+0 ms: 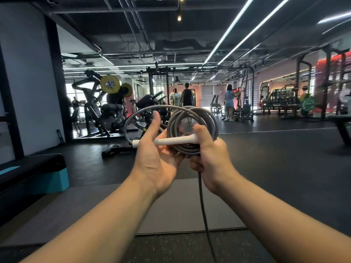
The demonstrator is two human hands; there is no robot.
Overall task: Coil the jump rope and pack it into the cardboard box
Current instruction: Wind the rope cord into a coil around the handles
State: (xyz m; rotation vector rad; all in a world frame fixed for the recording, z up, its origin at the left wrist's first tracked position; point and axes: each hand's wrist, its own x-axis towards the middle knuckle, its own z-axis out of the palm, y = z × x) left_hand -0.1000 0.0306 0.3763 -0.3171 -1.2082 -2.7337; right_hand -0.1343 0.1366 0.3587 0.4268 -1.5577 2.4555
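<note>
Item: rope, grey, held at chest height in front of the person, above the floor. Most of it is wound into a coil of several loops, standing roughly upright between the two hands. One wider loop swings out to the left of the coil and arcs over the left hand. A loose tail hangs straight down from under the right hand toward the bottom edge of the view.

Handle: white, slim, lying level across the front of the coil; its left end sticks out past the left hand, its flared right end meets the right thumb.

Right hand: grip closed round the coil's lower right side, thumb on top pressing the handle's end against the loops, fingers curled underneath.

Left hand: palm up, fingers curled under the handle and the coil's lower left, forefinger raised and touching the wide loop. Its hold is looser than the right's.

Mat: grey, flat on the floor directly below the hands; the tail hangs in front of it.

Floor: dark rubber.

Step platform: black top, teal side, at the left, well apart from the hands.

Background: weight machines with yellow plates at left, racks at right, several people standing far off, strip lights on the ceiling.
</note>
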